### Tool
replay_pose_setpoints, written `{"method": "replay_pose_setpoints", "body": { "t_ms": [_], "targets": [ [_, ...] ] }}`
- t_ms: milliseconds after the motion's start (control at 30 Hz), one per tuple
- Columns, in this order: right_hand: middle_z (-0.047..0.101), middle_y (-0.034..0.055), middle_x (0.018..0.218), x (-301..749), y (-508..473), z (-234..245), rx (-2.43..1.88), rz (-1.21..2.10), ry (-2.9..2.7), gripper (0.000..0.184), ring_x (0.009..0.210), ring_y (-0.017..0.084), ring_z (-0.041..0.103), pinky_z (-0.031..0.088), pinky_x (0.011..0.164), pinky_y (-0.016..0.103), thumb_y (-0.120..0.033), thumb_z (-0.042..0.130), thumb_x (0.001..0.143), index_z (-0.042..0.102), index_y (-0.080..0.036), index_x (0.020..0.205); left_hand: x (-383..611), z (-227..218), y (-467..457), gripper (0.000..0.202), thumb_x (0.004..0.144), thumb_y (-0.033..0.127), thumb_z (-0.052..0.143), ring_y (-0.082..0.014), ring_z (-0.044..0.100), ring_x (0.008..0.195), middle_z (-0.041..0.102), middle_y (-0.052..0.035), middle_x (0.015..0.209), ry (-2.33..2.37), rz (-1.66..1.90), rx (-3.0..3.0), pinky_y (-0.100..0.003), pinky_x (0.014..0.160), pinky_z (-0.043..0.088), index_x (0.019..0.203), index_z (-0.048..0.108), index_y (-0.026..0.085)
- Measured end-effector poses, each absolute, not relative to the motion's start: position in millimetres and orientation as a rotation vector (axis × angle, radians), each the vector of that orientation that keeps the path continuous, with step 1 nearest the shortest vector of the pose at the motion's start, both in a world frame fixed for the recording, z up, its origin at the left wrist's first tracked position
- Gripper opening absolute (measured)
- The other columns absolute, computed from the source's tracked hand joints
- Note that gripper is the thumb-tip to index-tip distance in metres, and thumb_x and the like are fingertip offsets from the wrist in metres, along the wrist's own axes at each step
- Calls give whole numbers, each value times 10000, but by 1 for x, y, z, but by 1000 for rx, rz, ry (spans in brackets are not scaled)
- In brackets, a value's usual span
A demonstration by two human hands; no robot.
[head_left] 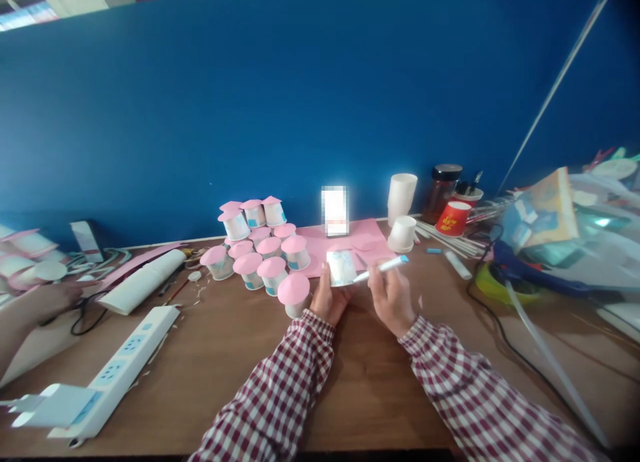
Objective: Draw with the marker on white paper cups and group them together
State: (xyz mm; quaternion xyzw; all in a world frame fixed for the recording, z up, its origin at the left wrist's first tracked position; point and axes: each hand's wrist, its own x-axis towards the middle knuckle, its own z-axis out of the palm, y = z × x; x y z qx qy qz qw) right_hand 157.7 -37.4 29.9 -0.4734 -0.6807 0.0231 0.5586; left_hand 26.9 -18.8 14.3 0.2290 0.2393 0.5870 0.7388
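My left hand point(327, 299) is closed round a white paper cup point(341, 269) with faint markings on its side, held over the table. In my right hand point(393, 295) is a white marker pen point(381, 269) with a blue end, its tip at the cup's right side. To the left stand several small paper cups topped with pink paper cones point(273, 267), some of them stacked. Pink paper point(367, 235) lies flat behind the held cup.
White cups point(403, 232), a red cup point(453, 219) and a dark-lidded jar point(443, 189) stand at back right. A power strip point(125, 362) lies at left, near another person's hand point(60, 295). A marker cap point(434, 251) and a white tube point(457, 265) lie at right.
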Motion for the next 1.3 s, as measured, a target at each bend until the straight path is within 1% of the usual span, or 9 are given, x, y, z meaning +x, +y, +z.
{"method": "replay_pose_setpoints", "body": {
  "t_ms": [167,300,400,567,733,900,1133,1233,1300],
  "targets": [
    [600,34,658,158,-39,33,-1123,72,-1581,174,611,155,573,448,616,271,-262,401,922,503,-181,807,25,13,-19,454,865,488,463,-181,607,847,645,-97,1016,489,1242,484,-305,747,522,1128,594,142],
    [591,39,661,158,-39,34,-1120,97,-1612,216,630,162,573,449,623,279,-271,372,928,505,-187,779,24,12,-19,459,864,496,459,-172,606,811,653,-87,980,503,1247,441,-300,725,529,1134,594,151],
    [589,38,659,158,-39,34,-1125,106,-1597,221,633,162,572,449,627,279,-273,373,928,508,-186,777,24,12,-18,446,862,489,468,-173,609,832,654,-86,995,481,1243,415,-302,749,531,1123,598,152],
    [586,31,648,159,-39,33,-1136,106,-1565,193,623,159,570,448,627,275,-278,391,925,523,-176,829,24,14,-18,443,863,484,471,-177,614,852,652,-89,1024,455,1220,385,-312,781,533,1124,595,148],
    [574,30,637,158,-38,33,-1133,155,-1588,239,620,156,562,443,631,277,-278,371,926,493,-192,739,23,13,-18,464,858,490,475,-188,618,877,649,-105,1041,473,1222,352,-305,777,538,1142,577,137],
    [569,25,621,158,-39,34,-1154,168,-1512,241,602,154,554,433,609,270,-290,397,921,478,-199,713,23,13,-19,465,864,489,463,-182,622,855,649,-111,1032,459,1200,348,-298,764,539,1141,567,131],
    [559,22,623,158,-38,34,-1160,208,-1553,262,608,154,550,433,629,276,-293,375,922,467,-201,695,21,13,-20,428,860,476,481,-164,620,802,661,-83,912,442,1214,321,-293,736,544,1106,574,138],
    [555,20,611,157,-37,33,-1152,214,-1519,266,608,156,555,436,618,275,-305,379,921,465,-203,691,21,14,-19,426,865,474,470,-175,626,818,663,-94,910,447,1227,329,-297,737,547,1086,583,129],
    [559,21,612,157,-37,33,-1143,206,-1526,261,611,158,559,440,619,276,-306,380,923,470,-201,702,21,14,-18,393,873,445,469,-181,630,825,665,-101,911,475,1238,330,-306,752,548,1059,593,121]
  ]
}}
